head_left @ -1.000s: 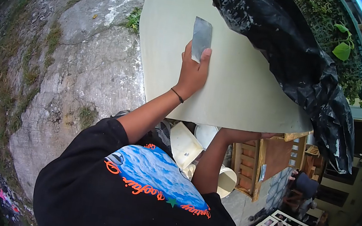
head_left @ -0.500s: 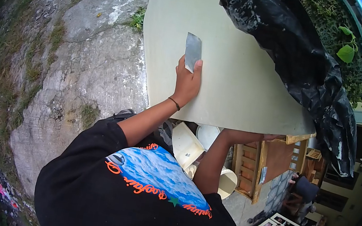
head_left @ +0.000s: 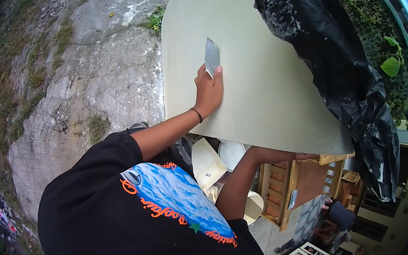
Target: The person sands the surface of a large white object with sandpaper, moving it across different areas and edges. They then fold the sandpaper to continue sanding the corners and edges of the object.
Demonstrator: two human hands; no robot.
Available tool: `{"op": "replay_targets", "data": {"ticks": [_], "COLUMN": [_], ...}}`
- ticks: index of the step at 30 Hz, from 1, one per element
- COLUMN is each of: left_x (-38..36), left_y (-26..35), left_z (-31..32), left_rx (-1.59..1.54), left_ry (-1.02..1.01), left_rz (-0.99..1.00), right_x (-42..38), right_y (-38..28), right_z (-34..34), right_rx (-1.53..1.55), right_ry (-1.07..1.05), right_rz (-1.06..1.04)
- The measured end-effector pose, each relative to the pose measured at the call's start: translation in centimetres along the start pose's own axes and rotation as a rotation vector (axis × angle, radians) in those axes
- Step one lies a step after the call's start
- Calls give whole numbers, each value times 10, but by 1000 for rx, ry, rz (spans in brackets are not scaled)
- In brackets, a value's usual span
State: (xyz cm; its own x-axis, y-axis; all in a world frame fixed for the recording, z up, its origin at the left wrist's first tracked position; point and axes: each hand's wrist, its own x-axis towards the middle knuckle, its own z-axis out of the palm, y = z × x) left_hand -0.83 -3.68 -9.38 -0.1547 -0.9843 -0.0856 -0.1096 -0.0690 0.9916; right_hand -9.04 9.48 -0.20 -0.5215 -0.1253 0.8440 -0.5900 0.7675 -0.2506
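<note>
My left hand (head_left: 209, 92), with a dark band at the wrist, is closed on a flat grey metal scraper (head_left: 211, 56). Its thumb lies on the near right side of the blade, and the scraper is against or just above a large smooth, pale panel (head_left: 267, 89). My right hand (head_left: 292, 156) is at the near right edge of this panel, by a strip of wood (head_left: 335, 158). The panel's edge hides most of its fingers, so I cannot see how they are bent. A crumpled black plastic sheet (head_left: 329, 67) lies over the panel's right side.
Below the panel are a white tub (head_left: 207, 165), a round white lid or bucket (head_left: 231, 154) and a white pail (head_left: 254, 207). Wooden furniture (head_left: 276, 191) stands at right, with another person (head_left: 341, 217) beyond. Cracked concrete (head_left: 102, 65) spreads at left.
My left hand has shifted slightly left with the scraper, whose blade now leans more to the left and looks narrower. My right hand stays at the panel's edge.
</note>
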Motion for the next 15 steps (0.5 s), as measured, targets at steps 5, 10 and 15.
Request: {"op": "replay_targets", "data": {"ticks": [5,10,15], "left_x": [-94,-9,-42], "left_y": [24,11,30], "left_z": [-14,-5,-11], "left_rx": [-229,-28,-150], "left_ry": [-151,59,-49], "left_rz": [331,200,130], "right_x": [-2,-5,-1], "right_y": [0,4,2], "right_z": [4,4,0], "right_rx": [-1216,-436,42], "right_ry": [-313,-134,-78], "right_rz": [-239,-100,83]}}
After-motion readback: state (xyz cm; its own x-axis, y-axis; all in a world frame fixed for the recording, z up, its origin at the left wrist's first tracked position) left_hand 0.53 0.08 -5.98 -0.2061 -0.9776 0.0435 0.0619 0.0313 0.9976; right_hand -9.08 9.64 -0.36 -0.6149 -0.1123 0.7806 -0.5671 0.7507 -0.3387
